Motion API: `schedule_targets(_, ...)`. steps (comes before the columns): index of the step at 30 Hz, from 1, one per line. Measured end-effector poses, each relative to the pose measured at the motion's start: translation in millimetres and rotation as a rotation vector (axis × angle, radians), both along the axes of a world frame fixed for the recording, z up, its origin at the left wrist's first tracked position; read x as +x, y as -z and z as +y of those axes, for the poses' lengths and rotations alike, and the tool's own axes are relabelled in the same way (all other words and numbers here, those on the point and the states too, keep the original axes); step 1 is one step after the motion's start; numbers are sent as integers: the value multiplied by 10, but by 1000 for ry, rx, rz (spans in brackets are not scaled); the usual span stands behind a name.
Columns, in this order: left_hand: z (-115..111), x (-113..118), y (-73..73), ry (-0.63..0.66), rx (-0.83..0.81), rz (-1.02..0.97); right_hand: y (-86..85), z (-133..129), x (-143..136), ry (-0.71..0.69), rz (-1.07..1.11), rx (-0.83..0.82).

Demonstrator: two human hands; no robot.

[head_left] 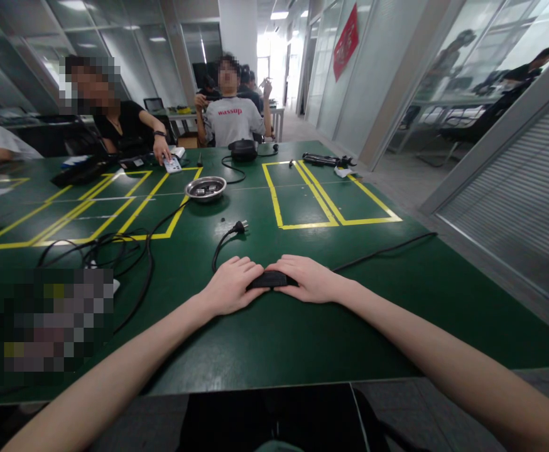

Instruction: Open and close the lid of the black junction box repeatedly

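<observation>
A black power adapter (273, 279) lies low over the green table (274, 351) near its front edge, gripped from both ends. My left hand (232, 285) is closed round its left end, fingers on top and thumb on the near side. Its right end is in my right hand (309, 278), closed the same way. The hands cover both ends of the adapter. Beyond my left hand, a short black cord ends in a plug (240, 227) on the table. A thin black cable (382, 253) runs from behind my right hand towards the table's right edge.
A metal bowl (205, 189) with small metal parts stands further back. Tangled black cables (114, 248) lie at the left, beside a blurred patch. Yellow tape (307, 225) marks rectangles. A black tool (328, 160) lies at the far right. One person's hand (162, 150) touches a white item; another person sits opposite.
</observation>
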State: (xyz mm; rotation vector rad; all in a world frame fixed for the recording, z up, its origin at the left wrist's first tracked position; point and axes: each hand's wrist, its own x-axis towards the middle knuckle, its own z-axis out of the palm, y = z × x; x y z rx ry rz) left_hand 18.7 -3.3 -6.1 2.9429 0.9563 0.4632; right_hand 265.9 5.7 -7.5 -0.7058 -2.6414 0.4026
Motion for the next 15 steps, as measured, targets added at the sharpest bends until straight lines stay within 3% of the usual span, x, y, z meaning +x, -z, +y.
schedule_targets(6, -9, 7, -33, 27, 16, 11, -35, -9, 3, 2, -19, 7)
schedule_targets(15, -20, 4, -9, 34, 98, 12, -63, -41, -3, 56, -91, 160)
